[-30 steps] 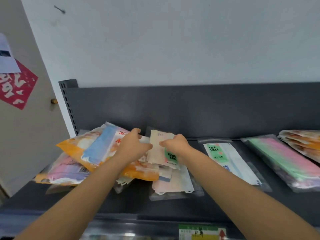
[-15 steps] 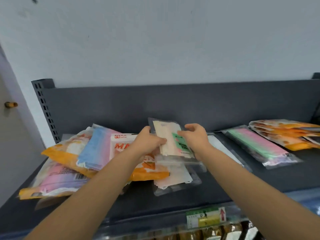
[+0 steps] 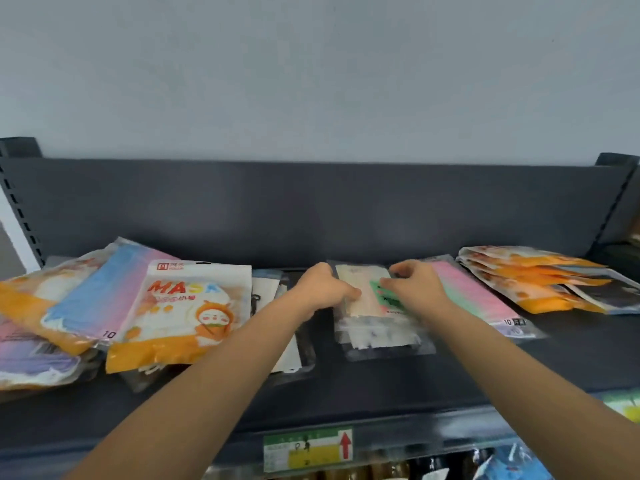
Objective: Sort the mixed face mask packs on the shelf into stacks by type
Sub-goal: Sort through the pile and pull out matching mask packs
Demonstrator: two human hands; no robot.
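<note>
You've carried the clear pack of cream masks with a green label (image 3: 369,292) rightward from the mixed heap; your left hand (image 3: 320,289) and right hand (image 3: 414,291) both pinch it over the matching stack mid-shelf (image 3: 381,386)

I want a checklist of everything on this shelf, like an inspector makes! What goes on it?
Surface: dark grey metal shelf, bare at the front.
Job's things: clear pack with cream masks and green label, on a matching pack; orange cartoon mask pack atop the mixed left pile; pink-and-green striped pack; orange pack stack at right.
Clutter: nothing seen.
Grips: left hand and right hand both pinch the cream pack's edges.
Cables: nothing seen.
Surroundings: pale wall; green-yellow price tag on the shelf edge.
</note>
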